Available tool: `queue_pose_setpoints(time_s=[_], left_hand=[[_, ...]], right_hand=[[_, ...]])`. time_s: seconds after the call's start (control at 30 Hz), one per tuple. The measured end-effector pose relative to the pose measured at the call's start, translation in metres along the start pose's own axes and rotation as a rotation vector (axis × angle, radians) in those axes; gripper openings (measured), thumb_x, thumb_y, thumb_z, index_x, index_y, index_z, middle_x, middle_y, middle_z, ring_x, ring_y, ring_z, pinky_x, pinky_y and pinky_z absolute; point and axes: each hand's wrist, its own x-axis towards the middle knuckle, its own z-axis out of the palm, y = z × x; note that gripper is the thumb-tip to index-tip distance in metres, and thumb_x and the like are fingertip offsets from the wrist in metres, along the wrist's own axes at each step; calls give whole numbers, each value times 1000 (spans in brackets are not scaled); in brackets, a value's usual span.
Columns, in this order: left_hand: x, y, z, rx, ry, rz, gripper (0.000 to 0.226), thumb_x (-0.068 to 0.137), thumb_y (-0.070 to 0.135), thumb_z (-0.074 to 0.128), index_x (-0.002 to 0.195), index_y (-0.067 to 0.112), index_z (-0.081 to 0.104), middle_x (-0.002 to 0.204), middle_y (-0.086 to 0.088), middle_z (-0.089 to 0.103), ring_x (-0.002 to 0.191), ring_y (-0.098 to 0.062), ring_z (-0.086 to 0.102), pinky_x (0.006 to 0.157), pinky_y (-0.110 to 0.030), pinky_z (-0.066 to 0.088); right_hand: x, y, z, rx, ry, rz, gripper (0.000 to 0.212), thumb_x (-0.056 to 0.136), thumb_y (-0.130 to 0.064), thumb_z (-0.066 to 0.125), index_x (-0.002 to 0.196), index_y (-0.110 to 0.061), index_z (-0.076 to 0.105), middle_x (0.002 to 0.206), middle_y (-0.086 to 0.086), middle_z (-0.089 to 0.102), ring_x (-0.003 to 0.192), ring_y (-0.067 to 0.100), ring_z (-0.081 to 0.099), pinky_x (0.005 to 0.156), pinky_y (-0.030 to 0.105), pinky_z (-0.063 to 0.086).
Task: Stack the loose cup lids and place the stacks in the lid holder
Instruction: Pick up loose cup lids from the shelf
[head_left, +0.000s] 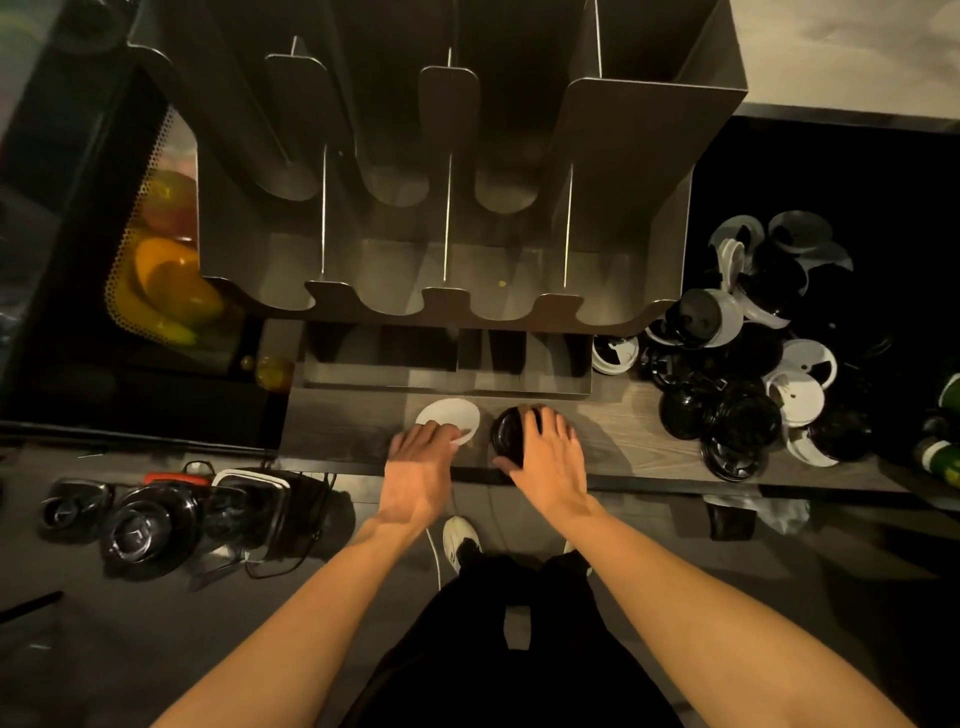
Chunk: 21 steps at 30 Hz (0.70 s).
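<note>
So both hands are low centre of the frame, on the wooden worktop (613, 436) right in front of the metal lid holder (447, 306). The right hand (548, 457) is wrapped over a black lid (508, 431), fingers on top and thumb hooked round the near edge. The left hand (421, 460) has its fingertips on the near edge of a white lid (445, 413); can't tell if it's actually pinching it. The pile of loose lids (753, 374) sits off to the right.

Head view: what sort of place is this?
Probably a café or drinks counter: a metal lid holder with divided slots, a heap of loose black and white cup lids beside it, and fruit stored behind a perforated panel.
</note>
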Motion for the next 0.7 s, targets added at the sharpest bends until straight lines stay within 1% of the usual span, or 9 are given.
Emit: queue_pose_setpoints(time_s=[0.03,0.1,0.23,0.33,0.4,0.47,0.53,0.6,0.7], left_hand=[[1,-2,-3,-23,9,-10,19,93,11,61,109,17,69,103,-2,69,97,-26,65,81,-42,48],[6,-1,-10,-101,-31,-90,27,100,21,46,115,16,68,111,-4,69,104,-27,62,88,-41,41],[25,-2,-21,-207,-129,-208,23,104,20,48,119,19,65,119,0,66,113,-20,57,96,-34,31],[35,-4,-26,-373,-200,-258,18,103,23,49,111,26,65,115,5,66,111,-19,59,103,-40,38],[38,-6,-25,-410,-196,-273,16,103,26,50,112,31,63,117,9,60,114,-18,57,105,-42,39],[35,-8,-27,-401,-171,-322,31,102,31,55,133,29,56,134,6,50,126,-18,50,108,-40,41],[27,-13,-27,-367,-155,-347,52,98,34,62,146,25,45,147,3,39,131,-17,44,110,-40,43],[15,-17,-23,-285,-170,-304,65,89,35,72,146,20,43,148,0,38,130,-19,47,108,-39,46],[3,-23,-10,-185,-202,-269,76,78,39,82,141,15,48,142,-6,45,124,-26,52,95,-41,53]], right_hand=[[0,0,-1,3,-8,7,89,85,-64,65,151,-15,32,151,12,38,141,27,36,115,41,31],[-1,0,-5,34,-4,3,92,82,-67,65,152,-17,31,156,12,31,144,29,30,117,42,28],[-10,-9,-14,146,51,-120,84,87,-60,64,153,-18,31,158,8,27,145,27,26,118,42,24],[-8,-32,-26,319,-5,-216,60,96,-47,59,147,-21,42,145,2,47,136,21,40,112,37,33],[-2,-47,-29,527,-63,-110,40,100,-43,56,135,-24,53,122,-2,63,117,16,56,97,34,46],[7,-57,-25,672,-84,28,31,99,-42,58,123,-23,60,107,-4,70,103,14,64,88,35,53],[15,-63,-17,725,-99,116,27,98,-40,61,114,-18,64,101,0,72,97,19,68,84,37,55],[21,-67,-11,730,-123,147,26,97,-37,63,110,-14,66,101,4,73,98,22,68,83,35,54],[19,-67,-11,594,-56,20,26,97,-36,62,112,-15,67,110,4,69,101,21,66,84,35,53]])
